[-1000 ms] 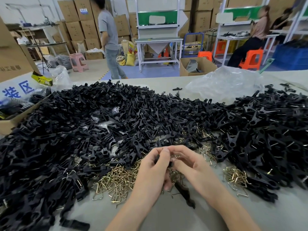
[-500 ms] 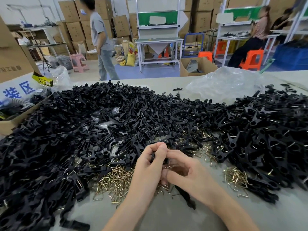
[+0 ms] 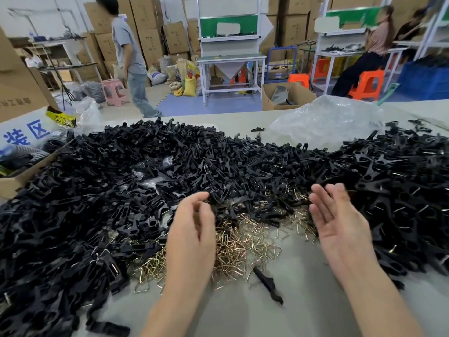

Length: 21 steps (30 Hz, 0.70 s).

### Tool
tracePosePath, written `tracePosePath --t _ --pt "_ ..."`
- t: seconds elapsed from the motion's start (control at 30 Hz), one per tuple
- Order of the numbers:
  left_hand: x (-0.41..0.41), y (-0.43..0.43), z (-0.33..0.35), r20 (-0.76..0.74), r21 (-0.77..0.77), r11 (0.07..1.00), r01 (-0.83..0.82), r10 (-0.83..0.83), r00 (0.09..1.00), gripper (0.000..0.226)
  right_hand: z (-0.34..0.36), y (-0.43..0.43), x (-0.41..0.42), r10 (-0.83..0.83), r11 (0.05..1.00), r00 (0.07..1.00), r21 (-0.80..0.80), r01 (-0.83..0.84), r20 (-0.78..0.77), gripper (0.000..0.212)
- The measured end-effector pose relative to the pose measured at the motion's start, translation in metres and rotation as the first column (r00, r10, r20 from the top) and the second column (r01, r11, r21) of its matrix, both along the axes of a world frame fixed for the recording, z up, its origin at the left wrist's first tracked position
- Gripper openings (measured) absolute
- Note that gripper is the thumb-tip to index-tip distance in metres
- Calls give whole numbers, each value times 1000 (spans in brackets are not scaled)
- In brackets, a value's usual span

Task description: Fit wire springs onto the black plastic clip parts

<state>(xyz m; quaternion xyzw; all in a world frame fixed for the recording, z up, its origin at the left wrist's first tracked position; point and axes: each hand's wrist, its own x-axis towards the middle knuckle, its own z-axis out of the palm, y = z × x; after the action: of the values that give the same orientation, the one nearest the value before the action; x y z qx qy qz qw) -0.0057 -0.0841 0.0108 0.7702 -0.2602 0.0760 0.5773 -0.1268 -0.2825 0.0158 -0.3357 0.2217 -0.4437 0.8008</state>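
The left hand (image 3: 192, 229) shows its back, fingers curled in toward the thumb; whether they pinch anything cannot be told. The right hand (image 3: 340, 224), held apart from it, has its palm turned inward, fingers straight and blurred.

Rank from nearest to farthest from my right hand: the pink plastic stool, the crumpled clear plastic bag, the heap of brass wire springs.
1. Heap of brass wire springs, just left of the right hand.
2. Crumpled clear plastic bag, across the table.
3. Pink plastic stool, far left on the floor.
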Motion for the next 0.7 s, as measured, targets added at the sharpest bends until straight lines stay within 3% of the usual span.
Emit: tracePosePath --t 0.07,0.17,0.37,0.5,0.63,0.7 --pt "17 9 -1 88 147 982 -119 107 990 30 -4 7 6 100 994 992 -46 -104 -76 23" --pt "39 22 -8 142 373 904 -211 169 975 38 -9 25 14 205 930 943 -248 -272 -263 21" --pt "74 15 -5 -24 718 695 -36 76 997 49 -17 38 19 203 769 827 -437 -466 -525 25" --pt "98 8 8 -64 788 615 14 59 996 45 -19 37 19 187 754 810 -448 -481 -556 25" --pt "100 8 14 95 833 545 -93 23 995 38 -20 36 19 194 762 812 -437 -478 -551 26" --pt "95 12 13 176 792 588 -166 41 984 37 -21 36 20 188 760 810 -440 -478 -555 27"
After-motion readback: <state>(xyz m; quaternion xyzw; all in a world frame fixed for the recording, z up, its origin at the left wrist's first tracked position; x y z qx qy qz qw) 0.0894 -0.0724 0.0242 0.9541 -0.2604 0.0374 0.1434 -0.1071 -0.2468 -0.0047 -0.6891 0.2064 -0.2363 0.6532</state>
